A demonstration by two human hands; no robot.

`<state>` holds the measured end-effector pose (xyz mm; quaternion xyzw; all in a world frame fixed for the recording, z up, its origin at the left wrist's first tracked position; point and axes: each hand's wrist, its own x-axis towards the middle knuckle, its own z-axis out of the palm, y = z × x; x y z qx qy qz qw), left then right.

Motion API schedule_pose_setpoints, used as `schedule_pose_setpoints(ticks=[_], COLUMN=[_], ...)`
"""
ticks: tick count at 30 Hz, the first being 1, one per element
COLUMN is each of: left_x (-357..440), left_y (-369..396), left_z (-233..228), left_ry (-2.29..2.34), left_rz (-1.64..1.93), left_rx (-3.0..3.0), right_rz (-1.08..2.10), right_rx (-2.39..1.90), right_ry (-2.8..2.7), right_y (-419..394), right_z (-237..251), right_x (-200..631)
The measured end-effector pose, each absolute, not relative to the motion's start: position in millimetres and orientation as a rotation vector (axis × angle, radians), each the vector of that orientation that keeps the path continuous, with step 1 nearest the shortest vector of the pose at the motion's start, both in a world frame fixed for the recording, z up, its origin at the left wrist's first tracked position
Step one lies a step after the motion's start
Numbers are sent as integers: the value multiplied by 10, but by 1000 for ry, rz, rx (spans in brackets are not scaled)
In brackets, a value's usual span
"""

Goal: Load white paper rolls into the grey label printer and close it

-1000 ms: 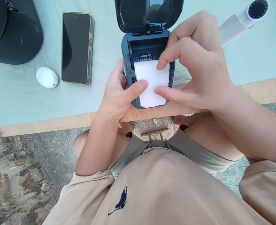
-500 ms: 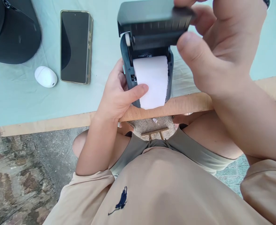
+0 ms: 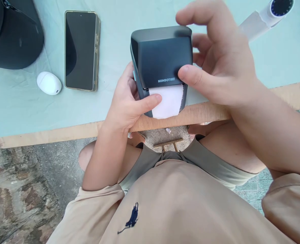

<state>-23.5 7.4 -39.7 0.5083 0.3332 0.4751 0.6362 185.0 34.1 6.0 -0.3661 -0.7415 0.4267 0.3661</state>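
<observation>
A small dark label printer (image 3: 161, 57) sits at the near edge of the table, its lid down. A strip of white paper (image 3: 167, 101) sticks out from under the lid toward me. My left hand (image 3: 128, 101) grips the printer's left side, thumb pressing on the paper's left edge. My right hand (image 3: 216, 71) is on the lid, thumb on its front right corner and fingers arched over the top and right side.
A phone (image 3: 80, 50) lies face up left of the printer, with a small white oval case (image 3: 49, 83) beside it and a black cap (image 3: 12, 34) at far left. A white roll device (image 3: 267, 15) lies at top right. The table's wooden edge (image 3: 50, 134) runs below.
The printer lid was open with the paper roll exposed; my right hand left the paper, took the lid and swung it down shut over the paper. My left hand stayed in place.
</observation>
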Motion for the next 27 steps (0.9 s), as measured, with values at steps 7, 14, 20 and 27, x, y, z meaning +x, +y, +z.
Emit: schedule_pose_setpoints(ticks=[7, 14, 20, 27], left_x=[-175, -188, -184, -148], left_y=[56, 65, 72, 98], left_z=[-290, -304, -328, -349], left_ry=[821, 850, 822, 814], left_rz=[1046, 1040, 1072, 1171], left_rx=[1044, 1052, 1050, 924], right_rz=[1249, 1037, 1098, 789], right_rx=[-805, -814, -947, -913], right_ry=[-1945, -2050, -2083, -2147], right_y=[387, 324, 286, 305], right_z=[7, 59, 113, 77], right_x=[1839, 1820, 1807, 1834])
